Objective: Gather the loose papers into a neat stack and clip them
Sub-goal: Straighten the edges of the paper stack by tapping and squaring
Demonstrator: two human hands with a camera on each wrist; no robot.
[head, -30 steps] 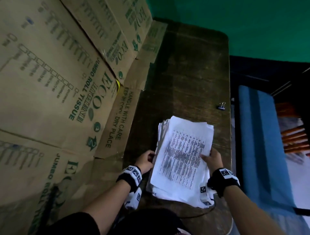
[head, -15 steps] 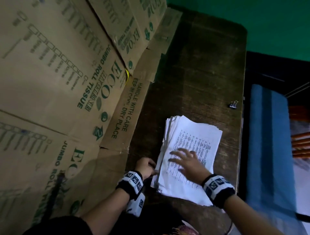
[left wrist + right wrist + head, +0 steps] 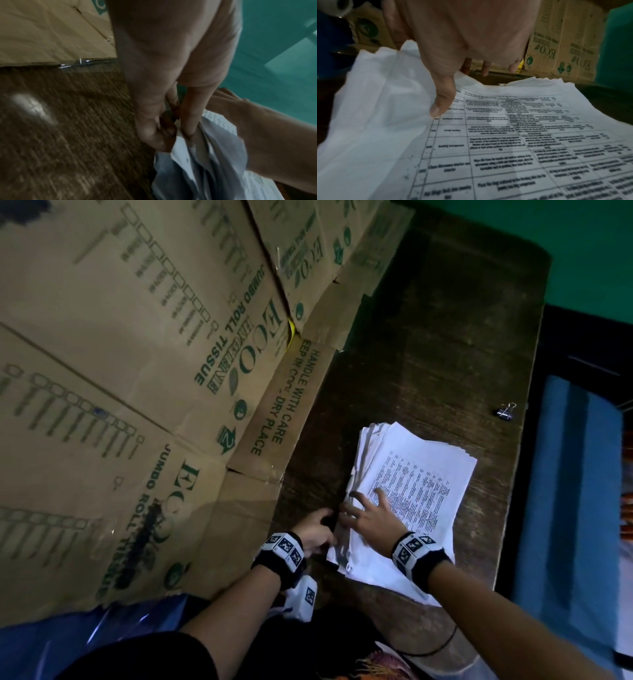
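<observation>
Papers (image 3: pixel 411 494): lying fanned on desk (image 3: pixel 445 337), being squared. Left hand (image 3: pixel 315 530) fingers pinching the near-left edge; right hand (image 3: pixel 370 515) pressing flat, fingers spread. Light, limp, likely sliding; gripping best along edges. Clip (image 3: pixel 506 410) waiting well apart.

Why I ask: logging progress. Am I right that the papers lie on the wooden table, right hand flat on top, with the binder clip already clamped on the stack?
Not quite. In the head view the binder clip lies apart on the wooden table, beyond the papers. The right hand does lie flat on top.
</observation>
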